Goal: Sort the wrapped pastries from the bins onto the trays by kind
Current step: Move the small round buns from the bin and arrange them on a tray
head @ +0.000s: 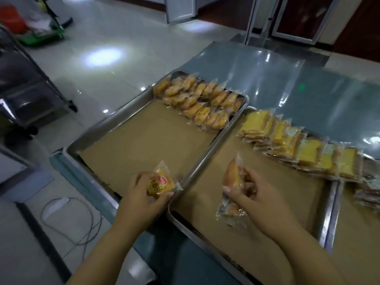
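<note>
Pale glossy floor tiles (115, 64) spread out beyond a table covered in clear plastic sheeting (287, 79), and on that table two steel baking trays lined with brown paper lie side by side, rims touching.

The left steel tray (98, 130) carries rows of round golden pastries in clear wrappers (197, 101), packed along its far end. The right steel tray (205, 165) holds a leaning row of square yellow cakes in clear wrappers (298, 147), running along its far and right side. At the far right edge a stack of more wrapped pieces (368, 194) shows, too blurred to name.

My left hand (141, 192) hovers over the near right corner of the left tray, fingers and thumb curled round one small wrapped bun with a yellow label and a red logo (161, 185). My right hand (253, 194) is above the near part of the right tray, pinching a bunch of clear-wrapped golden-brown pastries (231, 175); one stands up above my fingers and others hang below them. I cannot count them.

On the floor to my left lies a looped white cable (67, 219), and farther off stands a metal cart (26, 85).
</note>
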{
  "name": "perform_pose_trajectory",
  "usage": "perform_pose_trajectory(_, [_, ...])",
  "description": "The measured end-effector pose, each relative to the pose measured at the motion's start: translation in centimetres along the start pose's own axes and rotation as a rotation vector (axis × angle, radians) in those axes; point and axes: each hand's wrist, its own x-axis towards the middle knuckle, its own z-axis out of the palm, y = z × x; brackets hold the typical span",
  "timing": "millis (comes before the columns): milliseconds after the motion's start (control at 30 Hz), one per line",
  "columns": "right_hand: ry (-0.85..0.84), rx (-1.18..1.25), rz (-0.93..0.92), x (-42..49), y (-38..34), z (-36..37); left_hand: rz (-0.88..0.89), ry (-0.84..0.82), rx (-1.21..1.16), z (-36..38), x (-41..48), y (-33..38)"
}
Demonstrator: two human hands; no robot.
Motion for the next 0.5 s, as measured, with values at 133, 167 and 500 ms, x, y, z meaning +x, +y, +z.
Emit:
perform_pose_trajectory(133, [0.075, -0.035, 0.003, 2.7, -2.2, 2.3, -0.044, -0.092, 0.058, -0.3, 4.6, -3.2])
perform_pose_trajectory(167, [0.096, -0.059, 0.002, 3.4, -2.9, 3.0, -0.051, -0.129, 0.046, -0.4, 5.6, -3.9])
perform_pose_trajectory(500, [0.205, -0.628, 0.02, 13.3, -9.9, 12.8, 0.139, -0.653, 0.209, -3.7, 13.1, -9.9])
